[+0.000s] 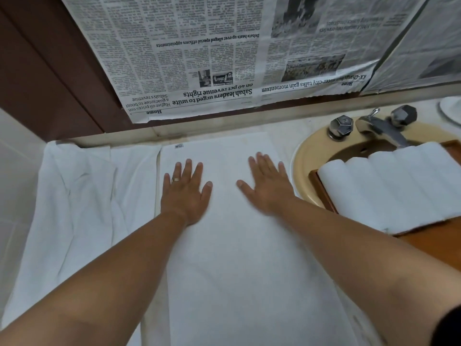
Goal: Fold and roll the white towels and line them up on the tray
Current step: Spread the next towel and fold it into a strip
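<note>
A white towel (239, 258) lies flat and long on the counter in front of me, a small label at its far left corner. My left hand (185, 193) presses flat on its far part, fingers spread, a ring on one finger. My right hand (267, 186) lies flat on the same towel to the right, fingers straight. On the right, a wooden tray (324, 193) rests over the sink and carries several rolled white towels (389, 186) side by side. A heap of loose white towels (79, 203) lies at the left.
The beige sink basin (305, 156) with a chrome tap (381, 128) and two knobs sits at the right rear. Newspaper (199, 58) covers the wall behind the counter. A white dish (451, 108) shows at the far right edge. A tiled wall borders the left.
</note>
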